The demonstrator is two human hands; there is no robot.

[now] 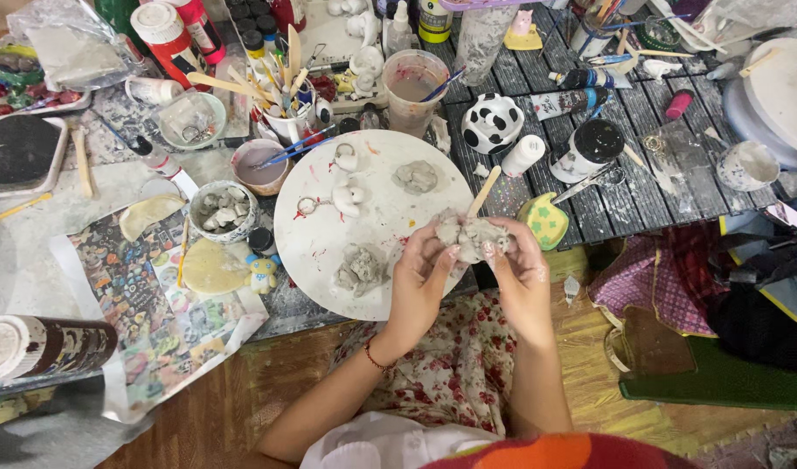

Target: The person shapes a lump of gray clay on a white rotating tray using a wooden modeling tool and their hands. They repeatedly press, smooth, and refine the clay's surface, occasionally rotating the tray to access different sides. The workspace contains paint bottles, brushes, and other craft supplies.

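Both my hands hold one lump of grey clay (pixel 468 235) just past the near right edge of a round white board (pixel 324 234). My left hand (pixel 420 274) grips the lump from the left, fingers curled around it. My right hand (pixel 520 260) pinches its right side. A flat wooden stick (pixel 483 191) pokes up from behind the lump. On the board lie two more grey clay lumps (pixel 361 267) (pixel 416 176), a small white clay figure (pixel 349 197) and a metal key ring (pixel 305 206).
Behind the board stand a cup of brushes (pixel 285 117), a plastic cup of cloudy water (pixel 414 87), a cow-patterned pot (pixel 492 122) and paint bottles (pixel 159 30). A bowl of clay bits (pixel 223 210) and printed paper (pixel 146 295) lie left. Bags (pixel 720 295) sit at right.
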